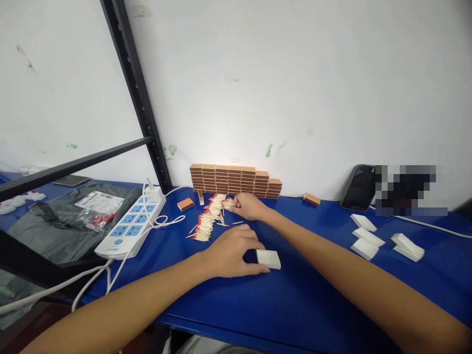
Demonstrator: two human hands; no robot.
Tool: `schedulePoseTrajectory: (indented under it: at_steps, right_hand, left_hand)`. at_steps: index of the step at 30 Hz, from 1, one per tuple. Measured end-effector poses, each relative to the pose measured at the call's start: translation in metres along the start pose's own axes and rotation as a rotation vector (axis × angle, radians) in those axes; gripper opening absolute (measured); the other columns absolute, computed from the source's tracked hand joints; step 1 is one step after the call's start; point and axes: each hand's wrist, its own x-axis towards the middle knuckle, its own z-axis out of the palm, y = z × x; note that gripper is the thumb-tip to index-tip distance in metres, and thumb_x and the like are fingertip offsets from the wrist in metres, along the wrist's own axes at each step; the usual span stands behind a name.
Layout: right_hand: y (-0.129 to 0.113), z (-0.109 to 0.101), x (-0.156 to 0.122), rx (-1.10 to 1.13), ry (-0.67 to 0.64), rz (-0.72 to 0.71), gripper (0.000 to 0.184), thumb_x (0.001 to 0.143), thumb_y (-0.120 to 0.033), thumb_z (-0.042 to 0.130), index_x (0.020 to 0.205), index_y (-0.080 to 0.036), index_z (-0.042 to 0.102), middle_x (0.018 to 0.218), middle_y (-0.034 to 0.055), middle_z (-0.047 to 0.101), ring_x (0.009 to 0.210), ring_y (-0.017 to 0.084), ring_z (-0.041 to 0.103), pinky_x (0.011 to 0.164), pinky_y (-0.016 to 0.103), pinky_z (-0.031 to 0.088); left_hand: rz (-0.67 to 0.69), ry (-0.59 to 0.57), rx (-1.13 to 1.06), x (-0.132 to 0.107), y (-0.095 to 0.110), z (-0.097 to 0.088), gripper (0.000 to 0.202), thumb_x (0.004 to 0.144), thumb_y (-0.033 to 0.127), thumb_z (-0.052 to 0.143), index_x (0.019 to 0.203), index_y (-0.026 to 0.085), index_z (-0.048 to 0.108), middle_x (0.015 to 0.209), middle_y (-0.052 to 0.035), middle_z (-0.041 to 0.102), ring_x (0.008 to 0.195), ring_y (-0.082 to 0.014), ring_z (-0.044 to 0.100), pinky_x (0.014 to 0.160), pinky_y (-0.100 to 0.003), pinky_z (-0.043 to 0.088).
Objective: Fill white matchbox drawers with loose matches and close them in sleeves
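My left hand (236, 251) rests on the blue table with thumb and fingers around a small white matchbox tray (269, 259). My right hand (248, 205) reaches across to the pile, its fingers pinched at a few matches at the pile's right edge. Red-tipped matches (207, 223) lie in a long heap left of both hands, with a few loose ones beside it. Behind them, brown matchboxes (223, 179) are stacked in a row against the wall, stepping down to the right. My right fingertips are partly hidden.
Several white trays (367, 236) lie at the right. One matchbox (311, 199) sits near the wall, another (185, 204) left of the matches. A phone (358, 188) leans on the wall. At the left are a power strip (132, 223) with white cables and a black shelf post (136, 88).
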Motion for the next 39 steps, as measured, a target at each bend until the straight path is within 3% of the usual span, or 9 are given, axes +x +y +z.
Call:
schedulePoseTrajectory:
  at_steps: [5, 10, 15, 18, 24, 33, 39]
  right_hand:
    - [0.01, -0.008, -0.023, 0.025, -0.028, -0.004, 0.019, 0.091, -0.03, 0.073, 0.076, -0.018, 0.07, 0.08, 0.0043, 0.076, 0.073, 0.016, 0.065, 0.062, 0.026, 0.039]
    - [0.031, -0.025, -0.069, 0.117, 0.018, 0.01, 0.013, 0.091, -0.027, 0.069, 0.082, -0.02, 0.073, 0.083, 0.0024, 0.074, 0.072, 0.015, 0.063, 0.064, 0.026, 0.041]
    - [0.053, -0.038, -0.117, 0.239, 0.089, -0.005, 0.021, 0.093, -0.038, 0.067, 0.087, -0.02, 0.076, 0.087, 0.0048, 0.069, 0.076, 0.017, 0.061, 0.071, 0.03, 0.046]
    - [0.056, -0.043, -0.134, 0.292, 0.08, -0.005, 0.025, 0.092, -0.043, 0.067, 0.086, -0.02, 0.076, 0.088, 0.005, 0.068, 0.076, 0.017, 0.06, 0.071, 0.031, 0.048]
    - [0.042, -0.052, -0.147, 0.305, 0.004, -0.024, 0.018, 0.091, -0.037, 0.069, 0.085, -0.022, 0.076, 0.089, 0.0045, 0.068, 0.075, 0.016, 0.059, 0.069, 0.03, 0.047]
    - [0.027, -0.036, -0.15, 0.285, -0.036, -0.086, 0.01, 0.09, -0.022, 0.067, 0.087, -0.021, 0.076, 0.087, 0.0025, 0.067, 0.072, 0.014, 0.059, 0.065, 0.026, 0.045]
    - [0.027, -0.038, -0.153, 0.218, -0.065, -0.121, 0.013, 0.091, -0.021, 0.065, 0.089, -0.021, 0.077, 0.089, 0.0035, 0.067, 0.073, 0.014, 0.059, 0.066, 0.027, 0.044]
  left_hand:
    - [-0.02, 0.013, -0.016, 0.002, -0.004, -0.003, 0.04, 0.085, 0.052, 0.081, 0.106, 0.017, 0.08, 0.094, -0.0066, 0.073, 0.092, -0.0232, 0.063, 0.086, -0.036, 0.05]
    - [-0.061, 0.023, -0.02, 0.002, -0.002, -0.003, 0.036, 0.085, 0.049, 0.081, 0.108, 0.021, 0.08, 0.096, -0.0057, 0.072, 0.096, -0.0233, 0.064, 0.088, -0.036, 0.05]
    - [-0.133, 0.06, 0.062, 0.004, -0.004, -0.004, 0.045, 0.083, 0.053, 0.082, 0.112, 0.02, 0.078, 0.1, -0.007, 0.072, 0.098, -0.0253, 0.063, 0.092, -0.041, 0.049]
    - [-0.146, 0.068, 0.098, 0.005, -0.004, -0.006, 0.04, 0.081, 0.054, 0.082, 0.103, 0.02, 0.079, 0.097, -0.0064, 0.07, 0.096, -0.025, 0.061, 0.092, -0.042, 0.049]
    - [-0.145, 0.091, 0.116, 0.008, -0.006, -0.009, 0.034, 0.08, 0.051, 0.084, 0.095, 0.02, 0.079, 0.093, -0.0052, 0.068, 0.095, -0.024, 0.059, 0.092, -0.041, 0.048]
    - [-0.101, 0.131, 0.18, 0.01, -0.013, -0.012, 0.035, 0.081, 0.05, 0.085, 0.099, 0.021, 0.079, 0.097, -0.0061, 0.069, 0.099, -0.0253, 0.06, 0.092, -0.041, 0.048]
    - [-0.076, 0.118, 0.185, 0.011, -0.012, -0.014, 0.036, 0.081, 0.051, 0.085, 0.099, 0.02, 0.079, 0.096, -0.0056, 0.068, 0.096, -0.0239, 0.059, 0.09, -0.04, 0.048]
